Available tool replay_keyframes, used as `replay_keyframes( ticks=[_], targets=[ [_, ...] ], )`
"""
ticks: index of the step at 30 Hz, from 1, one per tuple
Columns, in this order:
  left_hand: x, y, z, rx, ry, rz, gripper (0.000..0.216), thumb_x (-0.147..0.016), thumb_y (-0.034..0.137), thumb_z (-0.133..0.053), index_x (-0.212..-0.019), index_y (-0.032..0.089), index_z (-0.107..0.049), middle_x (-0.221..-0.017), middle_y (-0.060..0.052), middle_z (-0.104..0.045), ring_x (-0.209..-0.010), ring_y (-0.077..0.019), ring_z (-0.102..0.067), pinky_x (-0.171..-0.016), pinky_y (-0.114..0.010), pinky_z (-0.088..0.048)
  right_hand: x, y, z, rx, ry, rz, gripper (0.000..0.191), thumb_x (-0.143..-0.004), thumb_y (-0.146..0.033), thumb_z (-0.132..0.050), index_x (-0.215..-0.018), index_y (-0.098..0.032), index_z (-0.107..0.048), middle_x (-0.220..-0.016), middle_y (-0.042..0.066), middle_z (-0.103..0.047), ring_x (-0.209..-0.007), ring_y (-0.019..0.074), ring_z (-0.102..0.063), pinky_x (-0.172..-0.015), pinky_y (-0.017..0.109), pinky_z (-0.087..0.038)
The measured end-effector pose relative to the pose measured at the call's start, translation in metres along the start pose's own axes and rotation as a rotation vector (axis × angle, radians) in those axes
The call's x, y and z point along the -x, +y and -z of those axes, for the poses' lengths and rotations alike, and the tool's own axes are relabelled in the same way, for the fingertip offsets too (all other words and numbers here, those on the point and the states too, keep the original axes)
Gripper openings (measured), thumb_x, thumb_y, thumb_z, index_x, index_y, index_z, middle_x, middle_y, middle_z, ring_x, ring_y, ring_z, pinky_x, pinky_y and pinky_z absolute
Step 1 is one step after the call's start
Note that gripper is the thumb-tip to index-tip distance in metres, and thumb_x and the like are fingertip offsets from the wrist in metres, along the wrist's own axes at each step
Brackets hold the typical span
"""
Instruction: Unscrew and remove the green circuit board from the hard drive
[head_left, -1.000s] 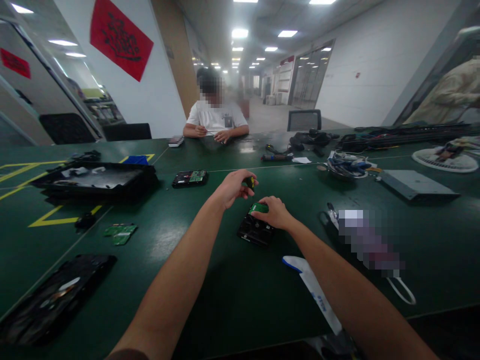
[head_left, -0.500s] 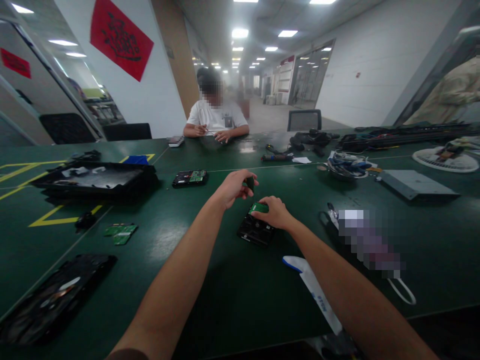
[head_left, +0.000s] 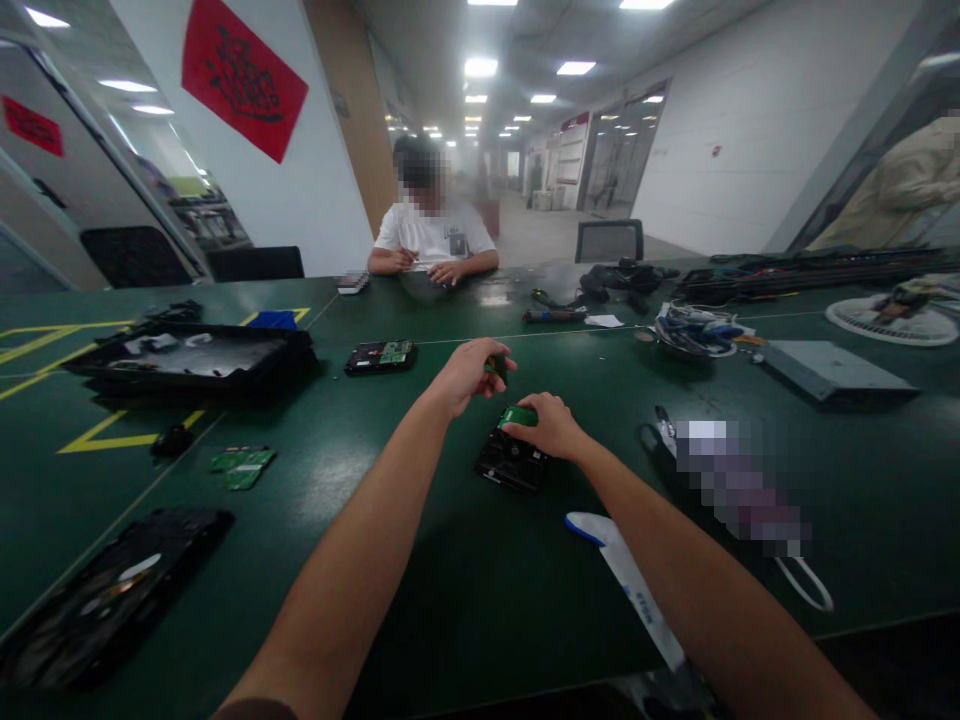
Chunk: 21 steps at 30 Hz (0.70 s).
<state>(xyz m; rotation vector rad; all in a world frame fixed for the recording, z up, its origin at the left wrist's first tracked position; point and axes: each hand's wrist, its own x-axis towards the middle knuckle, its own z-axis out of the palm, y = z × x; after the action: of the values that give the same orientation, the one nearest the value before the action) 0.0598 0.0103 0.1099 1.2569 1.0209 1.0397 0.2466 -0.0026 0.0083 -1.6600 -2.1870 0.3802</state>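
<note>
A black hard drive (head_left: pixel 514 462) with a green circuit board (head_left: pixel 517 416) at its far end lies on the table in front of me. My right hand (head_left: pixel 551 425) grips its far right side, the thumb over the green board. Just beyond the drive's far left corner is my left hand (head_left: pixel 474 375), raised with its fingers curled. Something small and dark, with a hint of green and yellow, shows between those fingers; I cannot make out what it is. A white-and-blue tool handle (head_left: pixel 600 527) lies near my right forearm.
On the left are another hard drive (head_left: pixel 379 356), loose green circuit boards (head_left: pixel 244 466), a black tray (head_left: pixel 300 350) and a black casing (head_left: pixel 112 590). On the right are a pixelated pouch (head_left: pixel 739 485), a metal box (head_left: pixel 832 370) and a cable bowl (head_left: pixel 694 345). A person (head_left: pixel 433 240) sits opposite.
My left hand has shifted very slightly, and the dark thing in its fingers is turned a little. My right hand and the hard drive stay put.
</note>
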Motion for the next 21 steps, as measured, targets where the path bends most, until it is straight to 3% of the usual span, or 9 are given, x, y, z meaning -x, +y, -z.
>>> replay_keyframes(
  ticks=[7,13,21],
  targets=[
    [-0.0027,-0.0042,0.0029,-0.006,0.014,-0.069,0.022,-0.084,0.032,-0.058,-0.09,0.013,-0.068,-0.084,-0.008,-0.069,-0.05,-0.0102,-0.06,-0.042,-0.021,-0.037,-0.0001,0.0002,0.0004,-0.019,-0.003,0.011,0.06,-0.079,-0.072,-0.065,-0.119,-0.026,-0.069,-0.12,0.01,-0.065,-0.114,0.0299,-0.057,-0.094,0.041,-0.044],
    [-0.0032,-0.0049,0.0018,0.052,-0.067,-0.025,0.023,-0.085,0.033,-0.057,-0.098,0.016,-0.063,-0.091,-0.01,-0.073,-0.047,-0.0117,-0.059,-0.04,-0.023,-0.04,0.0015,-0.0025,0.0025,-0.008,-0.007,-0.007,0.062,-0.079,-0.071,-0.066,-0.121,-0.025,-0.067,-0.119,0.011,-0.064,-0.113,0.0308,-0.057,-0.092,0.041,-0.044],
    [-0.0048,-0.0059,0.0038,0.018,0.012,-0.055,0.023,-0.084,0.033,-0.057,-0.093,0.014,-0.068,-0.084,-0.007,-0.068,-0.051,-0.0114,-0.063,-0.042,-0.021,-0.04,0.0006,-0.0011,0.0013,-0.004,-0.005,-0.001,0.061,-0.079,-0.071,-0.065,-0.12,-0.025,-0.068,-0.12,0.011,-0.064,-0.113,0.0302,-0.057,-0.093,0.041,-0.044]
  ],
)
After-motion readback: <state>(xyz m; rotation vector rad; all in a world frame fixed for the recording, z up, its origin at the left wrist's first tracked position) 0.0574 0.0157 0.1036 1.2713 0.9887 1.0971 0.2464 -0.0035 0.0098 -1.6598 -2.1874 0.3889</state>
